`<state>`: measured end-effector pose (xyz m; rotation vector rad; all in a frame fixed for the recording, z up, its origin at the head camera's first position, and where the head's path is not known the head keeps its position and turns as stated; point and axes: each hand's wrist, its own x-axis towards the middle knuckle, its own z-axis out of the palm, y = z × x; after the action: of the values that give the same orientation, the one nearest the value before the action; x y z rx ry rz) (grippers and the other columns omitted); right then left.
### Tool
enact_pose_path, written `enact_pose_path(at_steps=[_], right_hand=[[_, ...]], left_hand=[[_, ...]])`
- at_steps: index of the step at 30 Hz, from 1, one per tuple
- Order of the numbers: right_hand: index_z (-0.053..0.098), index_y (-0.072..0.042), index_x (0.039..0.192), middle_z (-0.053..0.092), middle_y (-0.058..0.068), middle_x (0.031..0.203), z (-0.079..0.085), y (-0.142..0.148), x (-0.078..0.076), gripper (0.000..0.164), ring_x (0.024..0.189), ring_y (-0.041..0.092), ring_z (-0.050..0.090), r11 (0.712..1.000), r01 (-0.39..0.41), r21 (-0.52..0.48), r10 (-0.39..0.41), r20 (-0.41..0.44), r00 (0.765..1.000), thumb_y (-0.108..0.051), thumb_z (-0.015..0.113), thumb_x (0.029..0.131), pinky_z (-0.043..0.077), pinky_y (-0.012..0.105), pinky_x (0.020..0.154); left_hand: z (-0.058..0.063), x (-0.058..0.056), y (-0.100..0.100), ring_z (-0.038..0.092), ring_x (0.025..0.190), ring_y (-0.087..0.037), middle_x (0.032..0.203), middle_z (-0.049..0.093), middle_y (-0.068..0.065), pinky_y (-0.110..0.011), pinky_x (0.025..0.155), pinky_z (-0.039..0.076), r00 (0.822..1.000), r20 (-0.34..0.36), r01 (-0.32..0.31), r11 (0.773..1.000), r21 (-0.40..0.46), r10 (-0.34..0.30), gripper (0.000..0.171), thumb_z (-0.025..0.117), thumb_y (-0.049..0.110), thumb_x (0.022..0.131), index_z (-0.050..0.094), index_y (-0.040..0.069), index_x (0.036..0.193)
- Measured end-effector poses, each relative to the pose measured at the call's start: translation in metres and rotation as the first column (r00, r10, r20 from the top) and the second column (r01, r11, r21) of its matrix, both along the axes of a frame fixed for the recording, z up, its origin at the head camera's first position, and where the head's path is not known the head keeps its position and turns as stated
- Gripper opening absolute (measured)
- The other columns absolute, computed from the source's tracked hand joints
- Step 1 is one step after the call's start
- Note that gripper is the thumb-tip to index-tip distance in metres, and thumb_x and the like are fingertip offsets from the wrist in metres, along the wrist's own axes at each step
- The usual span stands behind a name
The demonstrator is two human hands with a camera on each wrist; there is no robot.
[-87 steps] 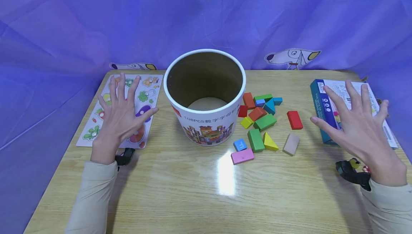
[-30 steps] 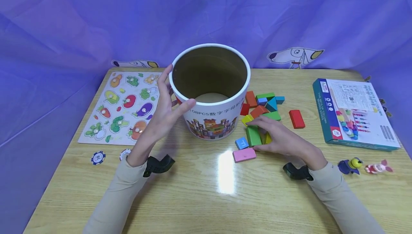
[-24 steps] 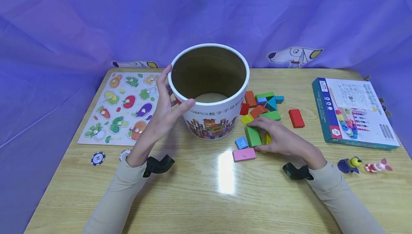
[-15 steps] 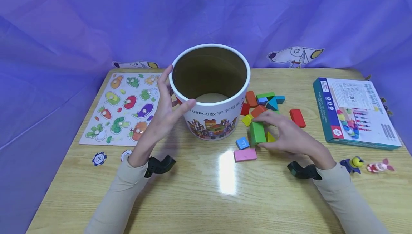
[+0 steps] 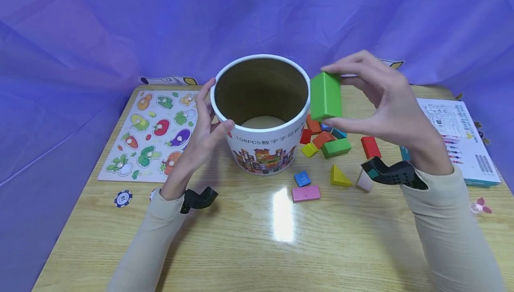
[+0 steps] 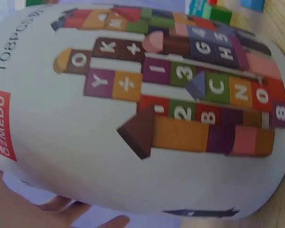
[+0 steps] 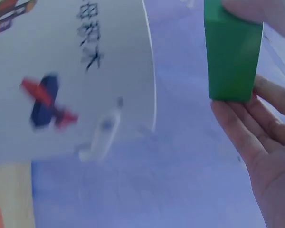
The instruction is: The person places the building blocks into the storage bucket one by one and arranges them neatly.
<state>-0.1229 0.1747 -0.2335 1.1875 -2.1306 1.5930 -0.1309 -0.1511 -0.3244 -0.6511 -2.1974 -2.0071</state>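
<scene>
My right hand (image 5: 385, 100) pinches a green rectangular block (image 5: 326, 96) between thumb and fingers, raised beside the right rim of a large white bucket (image 5: 263, 149). In the right wrist view the green block (image 7: 232, 57) stands upright between the thumb above and the fingertips below. The bucket bears printed toy blocks and its visible floor is bare. My left hand (image 5: 202, 138) rests against the bucket's left side, fingers spread and fairly straight, thumb toward the front. In the left wrist view the bucket (image 6: 76, 152) fills most of the picture, with several fingers (image 6: 61, 204) alongside it.
Several coloured blocks lie right of the bucket, among them a second green block (image 5: 336, 148), a yellow triangle (image 5: 340, 177) and a pink block (image 5: 306, 193). A vegetable puzzle board (image 5: 140, 149) lies left, near a poker chip (image 5: 123, 198). A box (image 5: 470, 149) sits right.
My right hand has gripped the green block and lifted it from the pile up to the bucket's rim. The left hand came to the bucket earlier and has barely shifted since.
</scene>
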Motion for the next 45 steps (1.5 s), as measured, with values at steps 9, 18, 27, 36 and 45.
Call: enact_pose_path(at_steps=[9,18,27,36,45], right_hand=[[0.061,-0.004,0.128,0.056,0.006,0.120,0.011,-0.051,-0.028,0.068,0.113,0.014,0.056,0.979,0.068,0.195,-0.063,-0.031,0.998,-0.001,0.088,0.066,0.048,0.028,0.101],[0.062,-0.007,0.128,0.056,0.004,0.118,0.005,-0.069,-0.045,0.062,0.112,0.012,0.054,0.951,0.059,0.305,-0.062,0.001,0.998,-0.018,0.087,0.072,0.045,0.028,0.104],[0.062,-0.007,0.127,0.058,0.004,0.120,-0.005,-0.070,-0.051,0.056,0.113,0.014,0.059,0.956,0.053,0.289,-0.070,0.048,0.996,-0.015,0.085,0.075,0.046,0.028,0.103],[0.064,-0.002,0.122,0.061,0.006,0.119,0.002,-0.059,-0.029,0.051,0.112,0.014,0.062,0.982,-0.006,0.189,0.011,-0.027,1.000,0.001,0.082,0.074,0.048,0.028,0.101],[0.069,0.002,0.112,0.066,0.010,0.109,-0.033,-0.013,0.017,0.048,0.103,0.016,0.060,0.989,-0.103,0.107,0.111,-0.068,0.991,0.013,0.080,0.067,0.050,0.020,0.087]], left_hand=[[0.003,0.005,0.018,0.034,0.135,-0.036,0.147,0.032,-0.018,-0.060,0.101,0.042,0.994,0.019,-0.102,0.992,-0.072,0.103,0.103,0.070,0.072,0.071,0.013,0.032,0.147],[0.007,0.007,0.017,0.031,0.138,-0.036,0.149,0.028,-0.017,-0.065,0.101,0.038,0.994,0.047,-0.090,0.994,-0.066,0.094,0.106,0.068,0.074,0.071,0.010,0.033,0.150],[0.006,0.005,0.016,0.040,0.135,-0.038,0.153,0.025,-0.011,-0.065,0.101,0.038,0.995,0.064,-0.071,0.994,-0.083,0.076,0.105,0.067,0.074,0.072,0.007,0.040,0.152],[0.007,0.004,0.014,0.040,0.135,-0.040,0.152,0.025,-0.012,-0.068,0.100,0.035,0.995,0.059,-0.071,0.993,-0.092,0.076,0.105,0.066,0.075,0.072,0.008,0.038,0.151],[0.007,0.003,0.014,0.033,0.138,-0.039,0.153,0.024,-0.015,-0.067,0.098,0.038,0.996,0.049,-0.067,0.993,-0.094,0.072,0.106,0.067,0.075,0.072,0.008,0.037,0.151]])
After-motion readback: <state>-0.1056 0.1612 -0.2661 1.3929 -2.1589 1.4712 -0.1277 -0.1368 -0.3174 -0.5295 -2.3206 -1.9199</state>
